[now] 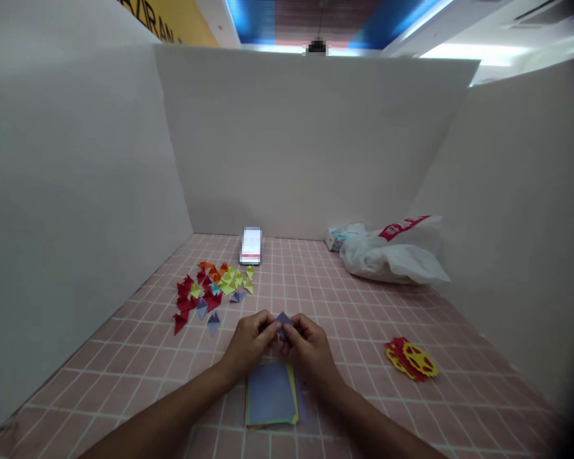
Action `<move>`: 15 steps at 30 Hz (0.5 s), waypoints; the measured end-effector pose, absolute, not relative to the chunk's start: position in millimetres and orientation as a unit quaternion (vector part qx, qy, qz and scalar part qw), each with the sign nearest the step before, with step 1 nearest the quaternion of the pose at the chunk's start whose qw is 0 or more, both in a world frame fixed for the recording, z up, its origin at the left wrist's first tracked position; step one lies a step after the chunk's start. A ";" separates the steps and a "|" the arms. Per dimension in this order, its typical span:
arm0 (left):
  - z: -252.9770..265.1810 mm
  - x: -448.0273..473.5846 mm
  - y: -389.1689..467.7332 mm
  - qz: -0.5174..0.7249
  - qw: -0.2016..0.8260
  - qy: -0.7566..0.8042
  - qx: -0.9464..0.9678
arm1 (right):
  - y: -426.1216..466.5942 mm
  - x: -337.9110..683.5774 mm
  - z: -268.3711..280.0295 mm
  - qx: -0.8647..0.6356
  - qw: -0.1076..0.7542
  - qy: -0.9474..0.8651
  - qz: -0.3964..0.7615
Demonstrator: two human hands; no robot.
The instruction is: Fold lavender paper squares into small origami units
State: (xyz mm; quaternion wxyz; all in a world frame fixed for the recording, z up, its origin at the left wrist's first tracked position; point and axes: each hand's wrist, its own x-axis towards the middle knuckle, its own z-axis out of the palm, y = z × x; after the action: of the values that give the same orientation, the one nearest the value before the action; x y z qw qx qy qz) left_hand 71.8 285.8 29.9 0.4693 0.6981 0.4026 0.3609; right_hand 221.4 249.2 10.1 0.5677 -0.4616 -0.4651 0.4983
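Between my two hands is a small purple piece of folded origami paper (283, 318), its pointed tip facing away from me. My left hand (252, 338) pinches its left side with thumb and fingers. On the right side, my right hand (312, 344) grips it the same way, thumb on top. The lower part of the paper is hidden by my fingers. Just below my hands lies a stack of square paper (272, 395), purple on top with yellow and green edges showing.
Several folded paper pieces (213, 290) in red, orange, yellow and purple lie at the left. Behind them a phone (251, 246) stands upright. A white plastic bag (392, 255) and a small box (335, 239) sit at back right. Red and yellow cut-outs (414, 359) lie at right. White panels (310, 146) enclose the tiled-pattern table.
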 end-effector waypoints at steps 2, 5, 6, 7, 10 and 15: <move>29.6 71.8 284.9 0.356 0.446 0.414 0.709 | 249.5 222.3 7.4 -0.464 0.567 -0.459 0.502; 30.4 71.6 283.0 0.359 0.425 0.421 0.716 | 249.3 223.8 7.7 -0.462 0.561 -0.457 0.514; 30.9 71.6 282.4 0.360 0.429 0.418 0.716 | 249.0 224.1 8.5 -0.460 0.559 -0.457 0.516; 31.6 71.8 281.8 0.360 0.436 0.413 0.714 | 248.6 224.5 9.4 -0.459 0.558 -0.459 0.517; 33.2 72.9 280.4 0.359 0.465 0.401 0.704 | 247.7 225.3 10.7 -0.464 0.552 -0.472 0.507; 30.8 75.1 279.8 0.379 0.484 0.402 0.679 | 248.1 226.5 7.4 -0.464 0.546 -0.490 0.496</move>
State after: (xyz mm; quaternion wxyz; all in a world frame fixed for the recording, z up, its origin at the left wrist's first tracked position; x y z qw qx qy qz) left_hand 75.1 279.8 30.8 0.4838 0.6792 0.4017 0.3786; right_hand 226.5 248.1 7.4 0.5459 -0.4639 -0.4904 0.4962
